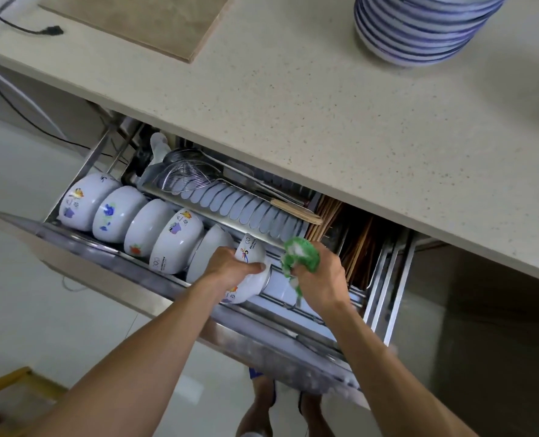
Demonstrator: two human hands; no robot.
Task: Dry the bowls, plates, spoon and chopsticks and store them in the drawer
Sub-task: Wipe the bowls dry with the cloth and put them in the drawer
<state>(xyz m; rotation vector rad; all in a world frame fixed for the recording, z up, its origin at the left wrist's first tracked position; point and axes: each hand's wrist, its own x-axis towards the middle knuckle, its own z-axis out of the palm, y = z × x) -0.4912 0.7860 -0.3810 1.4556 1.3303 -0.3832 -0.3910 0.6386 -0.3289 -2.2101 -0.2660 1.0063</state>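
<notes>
The metal drawer (82,239) under the counter stands pulled out. My left hand (230,266) grips a white printed bowl (251,252) at the right end of a row of several white bowls (142,220) standing on edge in the front rack. My right hand (320,279) holds a bunched green and white cloth (301,253) just right of that bowl. Behind the bowls stands a row of plates (240,206) on edge. Brown chopsticks (356,244) lie in the drawer's right compartment.
A stack of blue-striped bowls (419,26) sits on the speckled counter (293,99) at the top right. A beige board (142,20) lies at the counter's back left. Metal skimmers (183,176) rest at the drawer's rear. A black cable (16,26) runs along the left.
</notes>
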